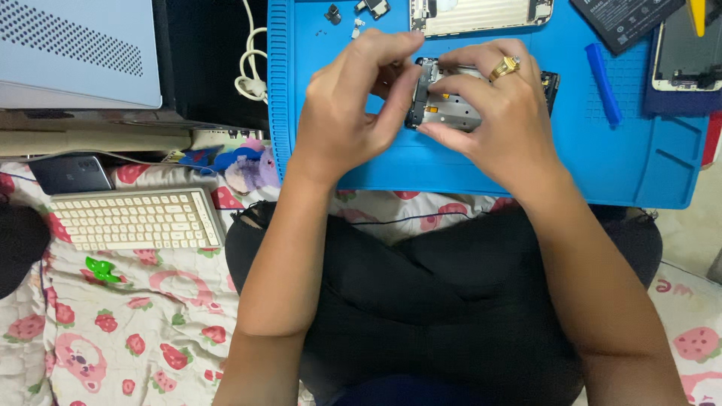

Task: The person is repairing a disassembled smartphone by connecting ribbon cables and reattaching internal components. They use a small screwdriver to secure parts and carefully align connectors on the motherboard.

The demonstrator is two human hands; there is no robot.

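Black-clad lap (451, 301) nearest, both hands, left (342, 113) and right (492, 113), pinching stripped phone frame (444, 101), long axis tilted across blue mat (481, 169)

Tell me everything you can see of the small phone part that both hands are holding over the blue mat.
The phone frame is a small grey, metal-looking piece with dark edges and a few orange spots on its inner face. It is held just above the blue mat, inner face up. The right hand covers its top and right side, and the left hand pinches its left edge. Much of it is hidden by fingers.
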